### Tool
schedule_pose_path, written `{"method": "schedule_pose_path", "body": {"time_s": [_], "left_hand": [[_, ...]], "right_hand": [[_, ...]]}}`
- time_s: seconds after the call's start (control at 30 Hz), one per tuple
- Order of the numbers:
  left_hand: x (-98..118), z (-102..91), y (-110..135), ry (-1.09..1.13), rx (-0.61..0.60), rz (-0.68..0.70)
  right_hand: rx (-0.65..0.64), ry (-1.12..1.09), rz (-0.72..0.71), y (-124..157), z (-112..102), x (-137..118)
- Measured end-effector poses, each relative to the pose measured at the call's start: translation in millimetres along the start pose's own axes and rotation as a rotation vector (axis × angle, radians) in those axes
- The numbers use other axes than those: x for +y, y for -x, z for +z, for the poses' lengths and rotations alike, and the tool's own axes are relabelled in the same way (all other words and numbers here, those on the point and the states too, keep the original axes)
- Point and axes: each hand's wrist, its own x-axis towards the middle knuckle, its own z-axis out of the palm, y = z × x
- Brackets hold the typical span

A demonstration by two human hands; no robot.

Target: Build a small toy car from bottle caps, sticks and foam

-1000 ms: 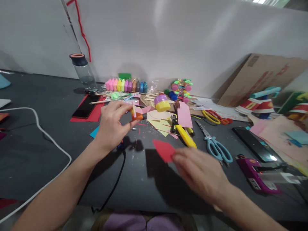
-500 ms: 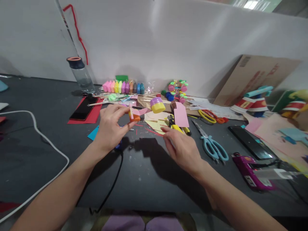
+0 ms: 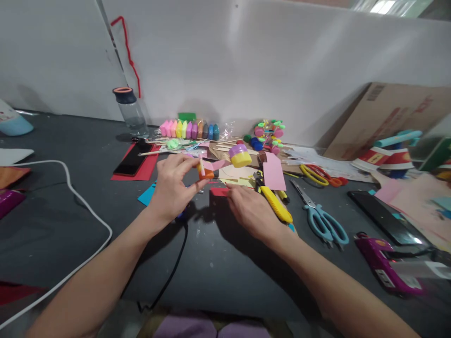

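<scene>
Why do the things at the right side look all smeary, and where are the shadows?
Head view: the cups and purple tool near the right edge look smeared and stretched, the middle is sharp; the left hand, pinching an orange piece, and the right hand cast dark shadows on the table beneath them; a bright glint sits on the right-side phone.

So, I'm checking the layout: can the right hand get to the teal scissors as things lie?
Probably yes: the right hand touches a red paper piece, and the teal scissors lie uncovered to its right, just beyond the yellow knife.
</scene>
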Motion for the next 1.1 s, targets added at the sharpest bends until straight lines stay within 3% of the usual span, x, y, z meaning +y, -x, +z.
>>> {"method": "schedule_pose_path", "body": {"time_s": [0.13, 0.27, 0.5, 0.7, 0.83, 1.1], "left_hand": [[1, 1.3, 1, 0.0, -0.014, -0.001], [8, 12.2, 9, 0.001, -0.108, 0.037], [16, 30.1, 20, -0.002, -0.265, 0.091], [18, 35.8, 23, -0.029, -0.37, 0.107], [23, 43.6, 29, -0.033, -0.447, 0.132], [24, 60.1, 35, -0.095, -0.555, 0.16]], "right_hand": [[-0.027, -0.048, -0.124, 39, -16, -27], [-0.061, -0.077, -0.138, 60, -8, -45], [0.019, -0.055, 0.008, 63, 4, -24], [0.206, -0.15, -0.051, 86, -11, -29], [0.295, -0.215, 0.014, 106, -18, -19], [0.308, -0.268, 0.053, 112, -13, -5]]}}
